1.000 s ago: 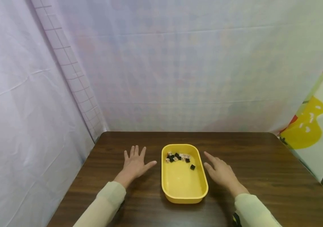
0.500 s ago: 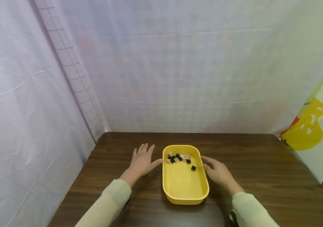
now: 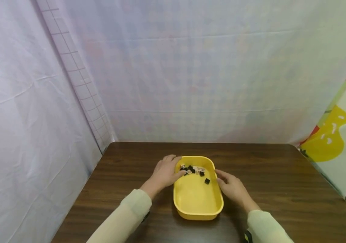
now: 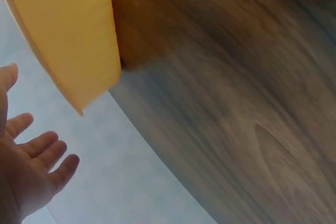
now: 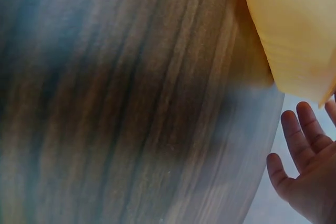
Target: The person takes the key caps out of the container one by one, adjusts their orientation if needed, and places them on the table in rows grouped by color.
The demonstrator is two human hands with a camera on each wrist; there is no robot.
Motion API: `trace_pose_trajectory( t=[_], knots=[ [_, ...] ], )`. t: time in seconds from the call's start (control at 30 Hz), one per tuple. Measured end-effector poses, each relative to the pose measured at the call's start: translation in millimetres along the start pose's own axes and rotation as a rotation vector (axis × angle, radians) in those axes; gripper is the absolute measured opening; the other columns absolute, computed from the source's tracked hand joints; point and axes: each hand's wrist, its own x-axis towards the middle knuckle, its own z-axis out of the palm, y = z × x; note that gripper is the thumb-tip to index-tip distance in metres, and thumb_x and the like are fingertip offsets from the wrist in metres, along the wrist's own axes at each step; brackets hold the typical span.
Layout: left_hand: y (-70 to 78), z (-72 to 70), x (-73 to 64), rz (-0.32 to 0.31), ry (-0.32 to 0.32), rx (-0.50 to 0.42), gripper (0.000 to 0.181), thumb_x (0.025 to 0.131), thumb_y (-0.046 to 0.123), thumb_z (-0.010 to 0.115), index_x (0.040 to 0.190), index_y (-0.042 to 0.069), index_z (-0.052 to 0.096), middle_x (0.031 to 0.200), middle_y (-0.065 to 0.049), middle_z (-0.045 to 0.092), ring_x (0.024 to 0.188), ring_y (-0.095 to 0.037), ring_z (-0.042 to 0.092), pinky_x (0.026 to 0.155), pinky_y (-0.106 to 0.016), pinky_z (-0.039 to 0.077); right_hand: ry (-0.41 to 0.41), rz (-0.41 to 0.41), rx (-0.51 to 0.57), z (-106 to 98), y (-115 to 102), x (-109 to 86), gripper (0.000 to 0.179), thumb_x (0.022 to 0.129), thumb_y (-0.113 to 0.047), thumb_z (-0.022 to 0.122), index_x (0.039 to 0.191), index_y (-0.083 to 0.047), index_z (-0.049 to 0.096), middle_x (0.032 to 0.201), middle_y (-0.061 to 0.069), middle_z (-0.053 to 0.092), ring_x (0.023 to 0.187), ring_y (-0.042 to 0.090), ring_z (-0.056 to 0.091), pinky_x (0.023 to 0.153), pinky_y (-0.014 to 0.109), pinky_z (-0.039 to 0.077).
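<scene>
A yellow plastic tray (image 3: 195,200) stands on the table, holding several small black and white square pieces at its far end. One black piece (image 3: 207,181) lies apart near the right wall, and a white strip (image 3: 199,168) lies by the far wall. My left hand (image 3: 162,173) is at the tray's far left rim, its thumb reaching over the inside. In the left wrist view its loosely bent fingers (image 4: 44,148) are beside the tray wall (image 4: 68,35). My right hand (image 3: 233,188) is at the right rim, fingertips right by the edge, fingers (image 5: 299,140) relaxed.
The dark wood-grain table (image 3: 282,182) extends on both sides of the tray. Pale cloth (image 3: 191,84) hangs behind the table's far edge and along the left side. A printed cloth with a yellow shape (image 3: 324,141) hangs at the right.
My left hand has moved right, from the bare table to the tray's left rim. The right hand has come in to the right rim. The tray and its pieces stay nearly in place.
</scene>
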Motion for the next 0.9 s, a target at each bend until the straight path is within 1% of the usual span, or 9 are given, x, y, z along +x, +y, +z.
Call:
trace_pose_trajectory(
  t=[0.1, 0.23, 0.33, 0.43, 0.57, 0.7, 0.8, 0.9],
  knots=[
    [9.1, 3.1, 3.7, 0.026, -0.006, -0.007, 0.064, 0.098, 0.052, 0.056, 0.149, 0.015, 0.045, 0.147, -0.012, 0.046, 0.135, -0.031, 0.042, 0.108, -0.05, 0.036, 0.019, -0.008, 0.006, 0, 1, -3.1, 0.044, 0.102, -0.021, 0.053, 0.145, -0.007, 0.051, 0.132, 0.021, 0.059, 0.121, 0.04, 0.055, 0.099, 0.058, 0.042],
    [21.3, 8.1, 9.0, 0.057, -0.021, -0.047, 0.058, 0.097, 0.048, 0.059, 0.145, 0.015, 0.051, 0.143, -0.011, 0.05, 0.133, -0.029, 0.046, 0.107, -0.048, 0.039, 0.044, -0.025, 0.013, -1, 2, -6.6, 0.044, 0.102, -0.02, 0.054, 0.144, -0.007, 0.051, 0.129, 0.02, 0.062, 0.119, 0.039, 0.057, 0.098, 0.057, 0.043],
    [30.5, 12.9, 14.4, 0.078, -0.056, -0.08, 0.055, 0.097, 0.044, 0.061, 0.143, 0.015, 0.053, 0.141, -0.008, 0.053, 0.131, -0.027, 0.048, 0.105, -0.046, 0.042, 0.062, -0.035, 0.009, -1, 2, -8.1, 0.044, 0.101, -0.02, 0.055, 0.143, -0.007, 0.053, 0.126, 0.018, 0.064, 0.117, 0.037, 0.058, 0.097, 0.056, 0.044],
    [37.9, 18.5, 20.7, 0.108, -0.097, -0.092, 0.054, 0.097, 0.043, 0.063, 0.143, 0.016, 0.054, 0.14, -0.005, 0.055, 0.129, -0.023, 0.05, 0.104, -0.042, 0.043, 0.076, -0.04, 0.009, -1, 2, -8.6, 0.043, 0.101, -0.019, 0.056, 0.141, -0.006, 0.054, 0.123, 0.018, 0.065, 0.114, 0.036, 0.06, 0.096, 0.055, 0.045],
    [42.9, 26.1, 29.4, 0.172, -0.13, -0.109, 0.051, 0.095, 0.039, 0.066, 0.138, 0.013, 0.058, 0.136, -0.003, 0.059, 0.127, -0.021, 0.052, 0.105, -0.038, 0.042, 0.075, -0.038, 0.016, -1, 1, -8.2, 0.043, 0.1, -0.018, 0.057, 0.141, -0.006, 0.055, 0.12, 0.017, 0.066, 0.11, 0.034, 0.062, 0.094, 0.054, 0.046],
    [44.8, 33.1, 36.7, 0.227, -0.161, -0.137, 0.045, 0.095, 0.034, 0.068, 0.134, 0.012, 0.062, 0.131, -0.002, 0.062, 0.122, -0.019, 0.056, 0.103, -0.035, 0.043, 0.067, -0.026, 0.023, -1, 1, -7.7, 0.044, 0.1, -0.019, 0.056, 0.142, -0.007, 0.053, 0.123, 0.018, 0.065, 0.113, 0.035, 0.061, 0.096, 0.055, 0.045],
    [46.4, 36.8, 40.6, 0.235, -0.198, -0.136, 0.044, 0.096, 0.031, 0.067, 0.136, 0.014, 0.062, 0.131, 0.0, 0.062, 0.12, -0.017, 0.056, 0.101, -0.035, 0.045, 0.067, -0.024, 0.028, -1, 2, -7.0, 0.045, 0.1, -0.018, 0.056, 0.143, -0.007, 0.053, 0.126, 0.019, 0.064, 0.116, 0.037, 0.059, 0.098, 0.056, 0.044],
    [49.4, 39.7, 44.8, 0.235, -0.22, -0.09, 0.044, 0.097, 0.033, 0.066, 0.137, 0.016, 0.061, 0.132, 0.001, 0.062, 0.12, -0.016, 0.056, 0.098, -0.035, 0.046, 0.066, -0.026, 0.03, 0, 3, -6.5, 0.045, 0.1, -0.018, 0.056, 0.144, -0.008, 0.053, 0.128, 0.02, 0.062, 0.119, 0.038, 0.057, 0.098, 0.057, 0.043]
  ],
)
